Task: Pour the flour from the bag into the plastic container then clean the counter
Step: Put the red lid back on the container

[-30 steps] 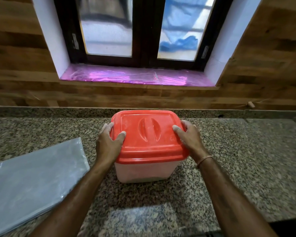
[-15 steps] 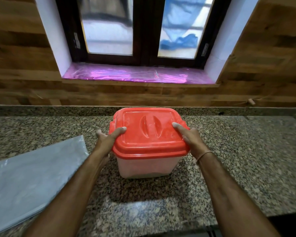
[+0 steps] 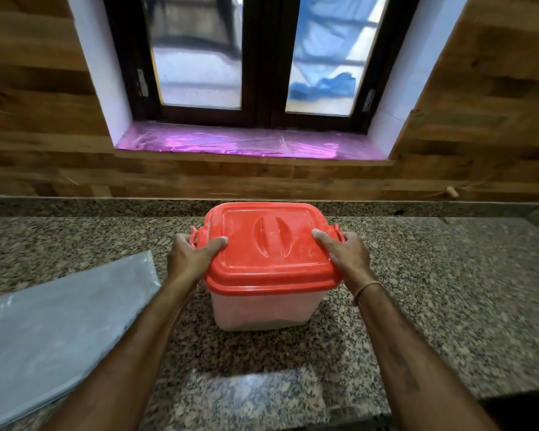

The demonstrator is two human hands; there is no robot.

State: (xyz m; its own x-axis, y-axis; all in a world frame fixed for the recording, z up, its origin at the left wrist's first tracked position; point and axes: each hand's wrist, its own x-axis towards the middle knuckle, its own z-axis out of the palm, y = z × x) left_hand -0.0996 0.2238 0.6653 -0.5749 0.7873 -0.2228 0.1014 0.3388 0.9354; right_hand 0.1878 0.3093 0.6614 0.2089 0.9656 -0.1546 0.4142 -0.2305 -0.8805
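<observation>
Both hands were on it: the left hand (image 3: 192,256) clasped one side of the plastic container (image 3: 266,309) with its thumb over the red lid (image 3: 269,247), and the right hand (image 3: 346,255) clasped the other side the same way, thumb on top. The container stood upright mid-counter (image 3: 433,290), lid shut, below the window (image 3: 255,57) and its pink-lined sill (image 3: 246,141). A flattened clear bag (image 3: 59,325) lay just left of the left forearm, apart from the container.
</observation>
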